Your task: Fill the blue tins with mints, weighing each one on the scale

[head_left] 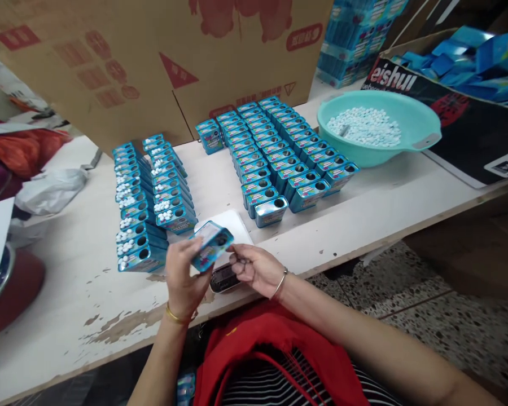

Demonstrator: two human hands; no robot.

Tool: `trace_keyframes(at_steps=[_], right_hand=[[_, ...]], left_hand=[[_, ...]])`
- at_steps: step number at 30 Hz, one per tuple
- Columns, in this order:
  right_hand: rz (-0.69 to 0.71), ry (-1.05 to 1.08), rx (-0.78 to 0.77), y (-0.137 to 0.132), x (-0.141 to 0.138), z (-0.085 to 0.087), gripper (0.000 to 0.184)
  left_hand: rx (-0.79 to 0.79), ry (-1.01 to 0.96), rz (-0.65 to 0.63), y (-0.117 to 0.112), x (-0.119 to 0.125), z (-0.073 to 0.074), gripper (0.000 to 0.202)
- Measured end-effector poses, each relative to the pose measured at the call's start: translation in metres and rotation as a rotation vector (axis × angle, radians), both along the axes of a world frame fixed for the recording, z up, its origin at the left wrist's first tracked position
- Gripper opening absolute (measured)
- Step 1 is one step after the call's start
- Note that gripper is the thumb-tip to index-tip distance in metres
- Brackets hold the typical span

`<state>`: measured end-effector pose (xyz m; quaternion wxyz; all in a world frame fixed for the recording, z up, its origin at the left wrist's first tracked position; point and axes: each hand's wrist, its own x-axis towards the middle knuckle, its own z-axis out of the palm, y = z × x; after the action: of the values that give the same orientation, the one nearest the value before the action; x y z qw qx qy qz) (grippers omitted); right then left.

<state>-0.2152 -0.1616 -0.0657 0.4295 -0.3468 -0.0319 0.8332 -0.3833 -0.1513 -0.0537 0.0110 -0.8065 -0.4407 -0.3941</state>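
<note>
My left hand (183, 279) grips a small blue tin (209, 256), tilted, with the dark round hole in its top facing right. Close to that hole is my right hand (256, 268), its fingers curled together; what they hold, if anything, I cannot make out. Under both hands lies a white scale-like device (236, 225) with a dark front panel (225, 279). To the left stand two rows of blue tins (141, 256) with white pellets on many of their tops. Further right, several rows of tins (271, 212) show dark open holes.
A turquoise basin (379, 152) of white pellets (366, 127) stands at the back right, beside a black carton (444, 129) of blue tins. A big cardboard box (152, 62) walls off the back. At the left edge sits a red container (23, 290) near a white bag (53, 189).
</note>
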Motion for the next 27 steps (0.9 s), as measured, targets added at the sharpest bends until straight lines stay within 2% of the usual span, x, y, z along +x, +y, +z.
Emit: trace_keyframes(at_steps=[3, 6, 10, 13, 16, 19, 27], right_hand=[[0.044, -0.237, 0.189, -0.004, 0.017, -0.006, 0.022], [0.058, -0.638, 0.414, -0.013, 0.036, -0.017, 0.03], [0.18, -1.082, 0.762, -0.035, 0.047, -0.035, 0.027], [0.308, -1.275, 0.888, -0.051, 0.042, -0.044, 0.028], [0.378, -1.35, 0.94, -0.06, 0.036, -0.05, 0.037], [0.364, -1.361, 0.96, -0.063, 0.035, -0.051, 0.034], [0.365, -1.278, 0.902, -0.066, 0.042, -0.048, 0.034]], left_hand=[[-0.098, -0.324, 0.253, -0.009, -0.015, 0.002, 0.04], [-0.129, -0.481, 0.425, -0.024, -0.038, 0.005, 0.044], [-0.148, -0.55, 0.538, -0.048, -0.063, 0.002, 0.044], [-0.213, -0.602, 0.596, -0.062, -0.073, -0.007, 0.046], [-0.257, -0.616, 0.625, -0.071, -0.076, -0.018, 0.046], [-0.274, -0.62, 0.604, -0.074, -0.078, -0.029, 0.048], [-0.334, -0.511, 0.526, -0.055, -0.083, -0.055, 0.047]])
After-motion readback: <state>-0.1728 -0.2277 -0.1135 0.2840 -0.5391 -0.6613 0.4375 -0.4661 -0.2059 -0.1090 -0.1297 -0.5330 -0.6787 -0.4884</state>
